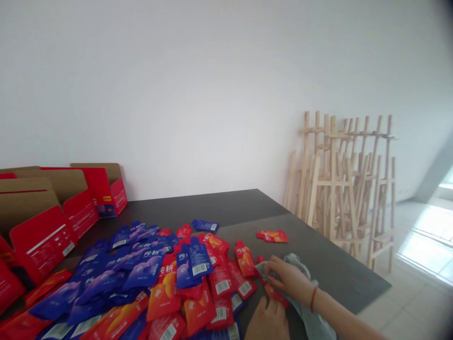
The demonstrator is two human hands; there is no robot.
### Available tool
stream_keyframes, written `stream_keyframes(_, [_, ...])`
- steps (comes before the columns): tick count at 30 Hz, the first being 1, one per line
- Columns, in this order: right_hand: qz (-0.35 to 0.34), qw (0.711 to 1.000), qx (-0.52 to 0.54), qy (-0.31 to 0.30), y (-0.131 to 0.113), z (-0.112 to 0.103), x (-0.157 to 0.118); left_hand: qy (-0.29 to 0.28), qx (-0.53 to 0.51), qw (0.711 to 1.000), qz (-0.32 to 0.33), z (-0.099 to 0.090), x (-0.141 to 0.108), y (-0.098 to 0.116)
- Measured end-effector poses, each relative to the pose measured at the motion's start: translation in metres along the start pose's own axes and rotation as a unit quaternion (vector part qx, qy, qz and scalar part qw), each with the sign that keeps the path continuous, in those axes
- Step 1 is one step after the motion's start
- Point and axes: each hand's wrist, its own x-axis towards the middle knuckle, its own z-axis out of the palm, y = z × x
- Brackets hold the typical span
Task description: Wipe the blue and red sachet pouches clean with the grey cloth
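A red pouch [275,294] with an orange print lies on the dark table under both my hands. My left hand [269,322] is closed on its near end, with the fingertips partly hidden. Pressed on the pouch's upper part is a grey cloth [307,306], which my right hand [290,279] grips with bent fingers. The cloth trails off the right side of that hand toward me. Just left of my hands a heap of red pouches [222,277] and blue pouches [143,264] spreads over the table.
Open red cardboard boxes [42,236] line the table's left side. A single red pouch [272,236] lies apart beyond my hands, and a blue pouch [205,225] at the heap's far edge. Wooden easels [332,184] stand past the dark table's [226,208] right edge, against the white wall.
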Motion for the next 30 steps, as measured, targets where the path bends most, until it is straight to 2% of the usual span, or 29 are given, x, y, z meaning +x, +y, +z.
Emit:
stream_keyframes(3, [0.039, 0.998, -0.017, 0.037, 0.007, 0.008, 0.024, -0.005, -0.001, 1.0, -0.003, -0.008, 0.0, -0.001])
stream_keyframes(6, [0.057, 0.997, -0.02, 0.052, 0.013, 0.013, 0.033, -0.005, -0.005, 1.0, 0.012, -0.011, 0.002, -0.003])
stream_keyframes(10, [0.038, 0.998, -0.01, 0.048, 0.012, 0.012, 0.021, 0.002, -0.001, 0.999, 0.053, -0.018, 0.012, -0.016])
stream_keyframes(15, [0.004, 0.999, 0.024, 0.027, 0.019, 0.005, -0.008, -0.022, -0.012, 0.994, 0.105, -0.04, 0.025, -0.038])
stream_keyframes(21, [0.1, 0.991, 0.014, 0.09, 0.043, 0.005, -0.01, -0.073, -0.023, 0.988, 0.136, -0.059, 0.046, -0.057])
stream_keyframes(26, [0.121, 0.986, 0.013, 0.115, 0.045, 0.009, -0.007, -0.154, -0.025, 0.966, 0.208, -0.055, 0.075, -0.065])
stream_keyframes(28, [0.117, 0.986, 0.01, 0.117, 0.044, 0.008, -0.008, -0.151, -0.017, 0.963, 0.223, -0.055, 0.083, -0.068])
stream_keyframes(30, [0.112, 0.987, 0.0, 0.119, 0.043, 0.007, -0.01, -0.108, 0.002, 0.967, 0.231, -0.063, 0.087, -0.07])
